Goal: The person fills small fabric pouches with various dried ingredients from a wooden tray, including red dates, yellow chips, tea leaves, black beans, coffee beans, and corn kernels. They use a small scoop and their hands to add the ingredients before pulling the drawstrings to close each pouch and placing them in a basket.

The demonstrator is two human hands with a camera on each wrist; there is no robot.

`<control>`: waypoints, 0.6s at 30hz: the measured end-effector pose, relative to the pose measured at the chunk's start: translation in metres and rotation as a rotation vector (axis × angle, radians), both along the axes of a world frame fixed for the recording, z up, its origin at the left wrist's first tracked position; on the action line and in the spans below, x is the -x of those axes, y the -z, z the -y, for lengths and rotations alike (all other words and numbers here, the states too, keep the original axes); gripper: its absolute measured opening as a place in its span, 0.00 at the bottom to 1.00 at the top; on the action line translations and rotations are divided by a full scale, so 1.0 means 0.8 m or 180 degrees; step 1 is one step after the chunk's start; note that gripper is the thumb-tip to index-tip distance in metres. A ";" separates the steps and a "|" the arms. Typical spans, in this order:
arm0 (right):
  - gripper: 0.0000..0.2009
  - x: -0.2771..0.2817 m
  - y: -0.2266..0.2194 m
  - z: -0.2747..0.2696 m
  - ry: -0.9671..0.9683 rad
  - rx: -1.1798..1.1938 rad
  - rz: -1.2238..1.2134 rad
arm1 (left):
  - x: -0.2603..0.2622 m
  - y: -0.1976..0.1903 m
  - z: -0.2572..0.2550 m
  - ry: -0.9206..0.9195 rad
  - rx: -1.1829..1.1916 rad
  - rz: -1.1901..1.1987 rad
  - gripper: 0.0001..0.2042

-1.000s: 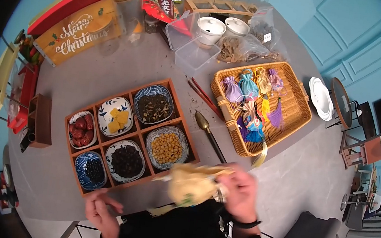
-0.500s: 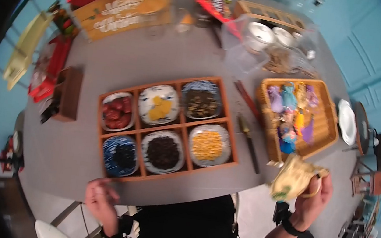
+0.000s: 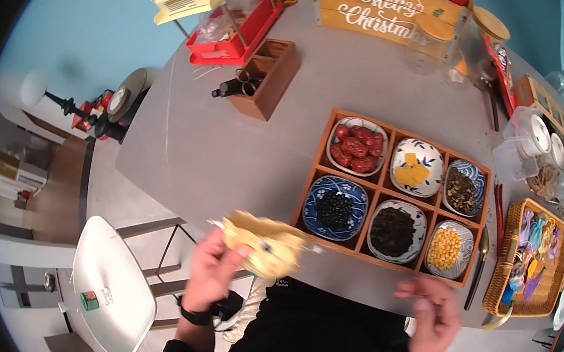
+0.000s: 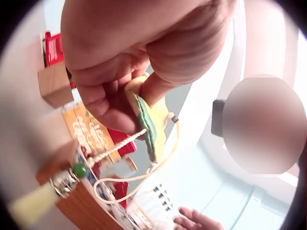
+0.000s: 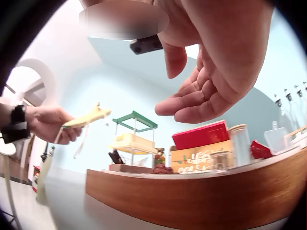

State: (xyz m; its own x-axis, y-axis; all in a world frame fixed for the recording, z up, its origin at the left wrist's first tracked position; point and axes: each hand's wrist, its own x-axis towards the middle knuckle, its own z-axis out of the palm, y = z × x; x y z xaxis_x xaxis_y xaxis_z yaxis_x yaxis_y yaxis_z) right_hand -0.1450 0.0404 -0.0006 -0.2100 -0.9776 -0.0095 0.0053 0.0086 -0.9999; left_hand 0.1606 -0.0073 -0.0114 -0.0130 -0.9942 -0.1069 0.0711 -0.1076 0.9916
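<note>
A yellow cloth pouch (image 3: 263,247) is pinched between the thumb and fingers of the left hand (image 3: 211,276), off the table's front edge. In the left wrist view the pouch (image 4: 152,120) shows a green patch, a looped cord and a pale tassel (image 4: 36,203) with a green bead. The right hand (image 3: 432,322) holds nothing; its fingers are loosely bent in front of the divided wooden box (image 3: 357,253). That box bears small bowls of red dates (image 3: 356,146), yellow pieces, dark dried bits, black beans, dark berries and yellow kernels.
Right of the box lie a long-handled spoon (image 3: 478,268) and a wicker basket (image 3: 493,290) of small pouches. A wooden holder (image 3: 275,81) with scissors stands at the left, near a red tray (image 3: 223,51). Jars, clear containers and a Christmas sign (image 3: 384,14) are behind.
The pouch has passed from the right hand to the left hand and moved left. The right hand's fingers have let go. The head view has turned leftward.
</note>
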 end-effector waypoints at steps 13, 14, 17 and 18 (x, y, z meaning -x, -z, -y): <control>0.14 0.221 -0.018 -0.086 0.2209 -0.0633 -0.1950 | -0.049 0.046 0.073 0.0181 0.0803 0.3743 0.26; 0.15 0.237 -0.033 -0.088 0.1895 -0.0812 -0.2006 | -0.045 0.048 0.068 0.0294 0.0601 0.3664 0.27; 0.12 0.270 -0.067 -0.067 0.1375 -0.1243 -0.2606 | -0.065 0.087 0.064 0.0421 0.0384 0.4185 0.29; 0.12 0.293 -0.066 -0.063 0.1288 -0.1331 -0.2486 | -0.077 0.102 0.067 0.0192 0.0306 0.3947 0.30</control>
State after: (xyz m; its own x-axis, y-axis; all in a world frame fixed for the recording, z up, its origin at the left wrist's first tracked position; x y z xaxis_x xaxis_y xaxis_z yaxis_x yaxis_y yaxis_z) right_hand -0.3791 0.0910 0.0520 -0.6238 -0.7797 -0.0549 -0.5775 0.5071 -0.6398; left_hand 0.2219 -0.0611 -0.0926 -0.0012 -1.0000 -0.0066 -0.9206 -0.0015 0.3904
